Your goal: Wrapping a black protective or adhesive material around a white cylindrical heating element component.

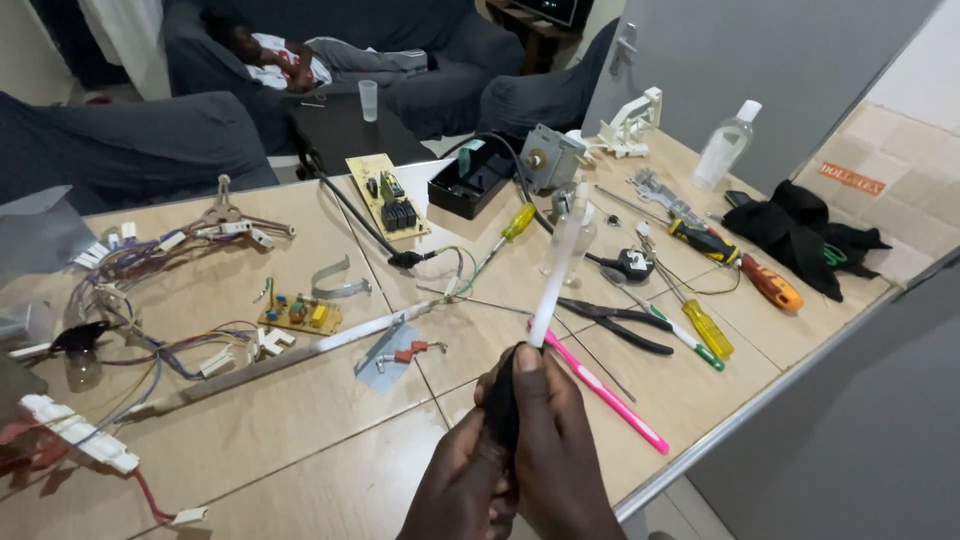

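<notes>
A white rod (pixel 553 270) is gripped at its near end by both the left hand (pixel 470 480) and right hand (pixel 560 450), its long axis pointing far and slightly right.

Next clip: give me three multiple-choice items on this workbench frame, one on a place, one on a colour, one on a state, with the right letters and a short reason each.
1. Where does the clear plastic bottle stand?
A. at the table's far right
B. beside the left wiring bundle
C. on the floor

2. What colour is the toothbrush lying just right of the hands?
A. blue
B. pink
C. black

3. How is the white rod held?
A. lying flat on the table
B. raised, gripped at its dark lower end by both hands
C. clamped in the pliers

Answers: 1 A, it stands near the far right edge of the table. 2 B, its handle is bright pink. 3 B, the left hand and right hand close round its base.
</notes>
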